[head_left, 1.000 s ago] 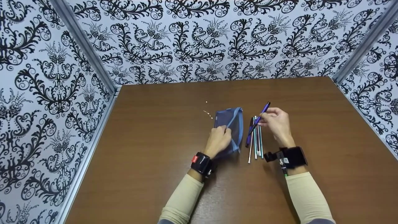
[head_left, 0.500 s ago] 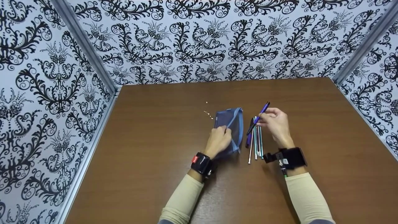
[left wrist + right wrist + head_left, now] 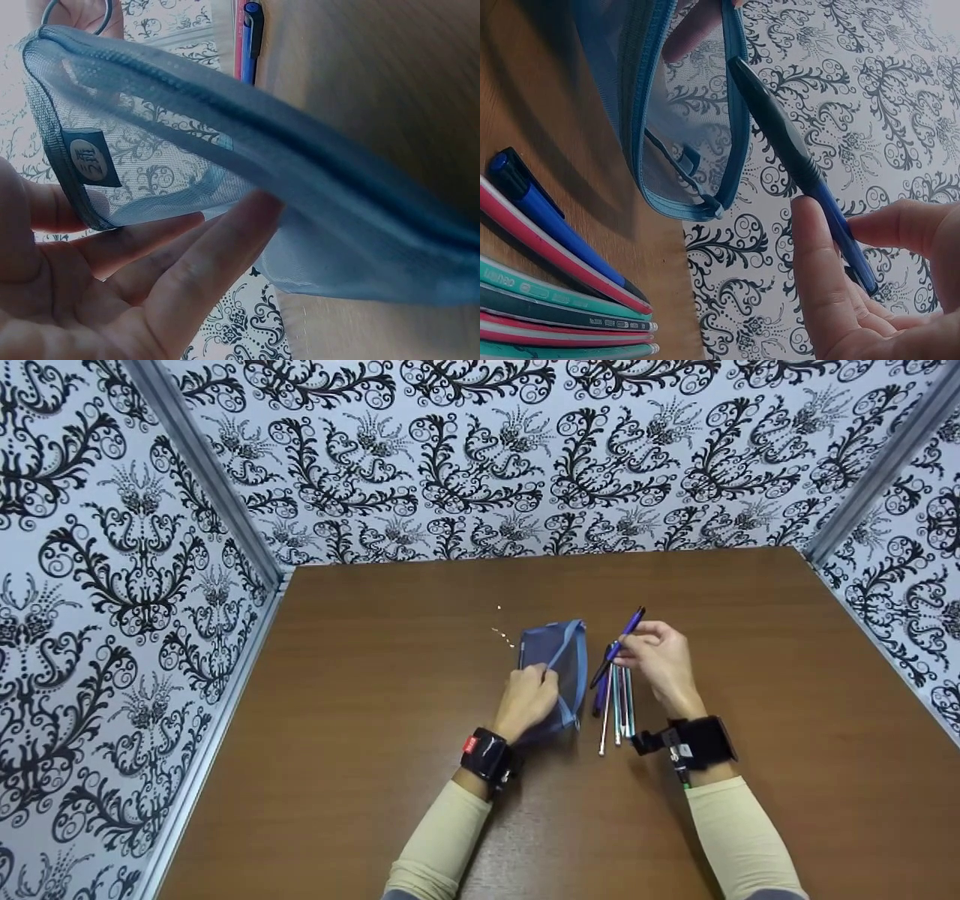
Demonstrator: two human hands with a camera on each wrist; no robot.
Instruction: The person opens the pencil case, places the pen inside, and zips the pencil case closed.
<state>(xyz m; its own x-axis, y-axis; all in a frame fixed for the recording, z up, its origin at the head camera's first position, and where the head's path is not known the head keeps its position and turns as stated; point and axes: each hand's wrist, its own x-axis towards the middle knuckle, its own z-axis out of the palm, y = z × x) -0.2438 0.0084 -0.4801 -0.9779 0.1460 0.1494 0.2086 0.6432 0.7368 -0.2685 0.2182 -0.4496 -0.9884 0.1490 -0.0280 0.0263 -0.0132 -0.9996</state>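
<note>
well, left hand (image 3: 529, 697): it is gripping the blue pouch (image 3: 541, 641), and some fingers are lying against the thin mesh.
right hand (image 3: 661, 664): it is pinching a blue pen (image 3: 801, 166) between thumb and fingers, with the dark end pointing toward the pouch's mouth.
pen place: it is slanting just beside the pouch, over the loose pile; in the right wrist view its tip is lining up with the rim, and i cannot tell if they are touching.
pouch place: it is sitting on the table (image 3: 360, 675), with its mouth facing the right hand.
pouch feel: it is looking light, soft and floppy, so the zip edge is seeming the best part to hold.
pen feel: it is looking light, stiff and smooth, maybe a bit slippery, so the middle is seeming good to pinch.
loose pile: another pen (image 3: 551, 214) and some thin pencils (image 3: 517, 223) are lying side by side near the pouch.
pencil writing: tiny pale print is running along a green pencil (image 3: 532, 288), too small to read for sure.
pouch writing: a dark label (image 3: 90, 159) is showing a pale oval; one mark is looking like a 2, the rest is looking blurry.
wrist writing: a red tag (image 3: 470, 744) is carrying letters too tiny to read.
</note>
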